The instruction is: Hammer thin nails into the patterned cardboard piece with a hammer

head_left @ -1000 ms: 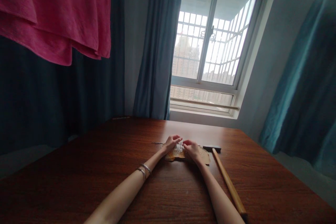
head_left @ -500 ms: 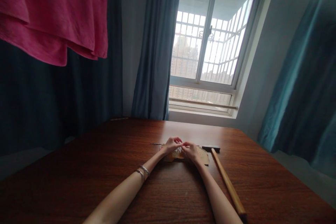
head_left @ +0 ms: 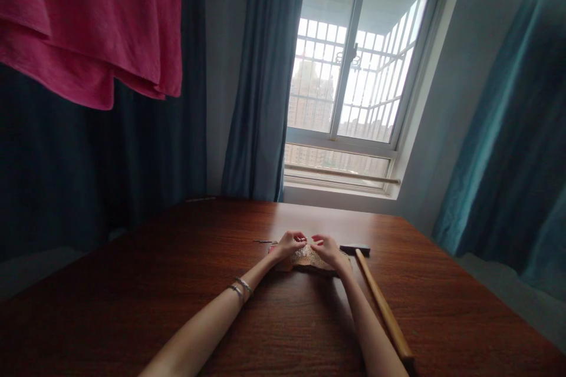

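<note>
Table (head_left: pixel 283 330): dark reddish-brown wood grain, shiny toward the window. Hammer (head_left: pixel 384 305) lies flat on it to the right of the work: long pale wood handle running toward the person, dark head at the far end.

Tan board (head_left: pixel 306 257): flat on the table ahead of the person, left of the hammer head. Light tan, densely speckled with dark dots or holes, can't tell which at this size. Near edge uneven, shadow under it. Both ends partly covered by the hands.

Both arms reach forward, converging on the board. Left hand (head_left: pixel 289 245): over the board's left part, fingers curled, thumb and index tips near each other; can't tell if anything is pinched. Right hand (head_left: pixel 328 250): over the right part, fingers bent, tips pointing at the left's, gap between the hands. Grip unclear too. Speckled middle sits just below both sets of fingertips.

Thin dark rod (head_left: pixel 262 241): beside the board's left end.
</note>
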A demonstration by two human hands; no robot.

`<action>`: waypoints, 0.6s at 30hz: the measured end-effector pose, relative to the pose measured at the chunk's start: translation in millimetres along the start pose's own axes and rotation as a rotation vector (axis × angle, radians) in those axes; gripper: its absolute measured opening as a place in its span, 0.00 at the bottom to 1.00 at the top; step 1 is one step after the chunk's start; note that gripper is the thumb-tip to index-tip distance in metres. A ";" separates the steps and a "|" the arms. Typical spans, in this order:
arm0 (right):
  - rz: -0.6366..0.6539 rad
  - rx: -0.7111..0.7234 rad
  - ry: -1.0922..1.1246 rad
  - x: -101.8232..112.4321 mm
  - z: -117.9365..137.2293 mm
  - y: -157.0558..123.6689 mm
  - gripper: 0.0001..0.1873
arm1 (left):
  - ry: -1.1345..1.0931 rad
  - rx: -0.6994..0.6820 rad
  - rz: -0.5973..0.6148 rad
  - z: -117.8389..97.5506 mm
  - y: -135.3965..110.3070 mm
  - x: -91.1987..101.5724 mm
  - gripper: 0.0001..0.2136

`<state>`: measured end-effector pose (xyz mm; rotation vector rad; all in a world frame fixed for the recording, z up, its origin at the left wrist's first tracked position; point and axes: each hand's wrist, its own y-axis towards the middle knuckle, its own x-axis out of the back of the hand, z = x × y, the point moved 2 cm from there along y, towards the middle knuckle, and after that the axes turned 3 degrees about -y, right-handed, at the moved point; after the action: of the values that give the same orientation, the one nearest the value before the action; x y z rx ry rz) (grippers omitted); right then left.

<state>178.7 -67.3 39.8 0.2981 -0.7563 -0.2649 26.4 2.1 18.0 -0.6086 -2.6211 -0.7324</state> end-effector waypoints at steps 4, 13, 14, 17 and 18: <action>-0.094 -0.093 -0.118 66.3 -6.3 -29.7 0.18 | 0.000 0.020 0.014 1.2 -0.4 -1.0 0.11; -0.318 -0.484 -0.633 107.6 -65.4 -190.1 0.26 | -0.027 0.031 0.011 5.7 0.4 -2.2 0.11; -0.306 -0.468 -0.675 102.8 -65.8 -195.9 0.25 | -0.031 0.031 0.010 5.5 0.5 -2.2 0.11; -0.267 -0.406 -0.785 92.6 -59.2 -199.5 0.20 | -0.040 0.029 0.010 4.4 0.2 -2.0 0.11; -0.255 -0.397 -0.815 91.3 -56.1 -198.4 0.19 | -0.041 0.028 0.011 4.0 -0.2 -1.8 0.11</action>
<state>256.6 -272.4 -12.2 -0.1140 -1.4410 -0.7928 27.0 3.6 13.9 -0.6360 -2.6589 -0.6850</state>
